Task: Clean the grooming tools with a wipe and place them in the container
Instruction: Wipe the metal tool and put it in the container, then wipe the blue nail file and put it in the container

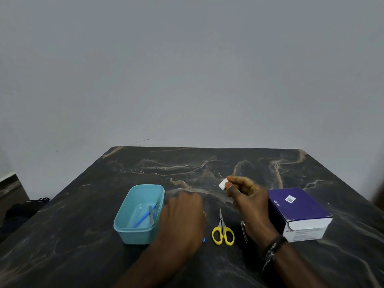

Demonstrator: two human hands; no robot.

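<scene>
The right hand (pixel 246 194) is hovering above the table, thumb & forefinger pinching a small white folded wipe (pixel 222 184) at its tip; a dark beaded band is sitting on that wrist. The left hand (pixel 182 219) is blurred, back facing up, hanging low over the table just right of the container; can't tell whether its fingers are curled or holding anything, though a bit of blue is peeking out at its lower right edge. Between the two hands, yellow-handled scissors (pixel 222 229) are lying flat, blades pointing away from the person. A slim metal tool (pixel 244 231) is lying just right of the scissors, partly hidden by the right wrist. The teal container (pixel 124 223) is sitting left of the left hand w/ a blue-handled tool (pixel 143 217) & a grey metal tool (pixel 151 215) inside. A purple & white box (pixel 299 213) is standing at far right on the dark marbled table (pixel 83 256).
</scene>
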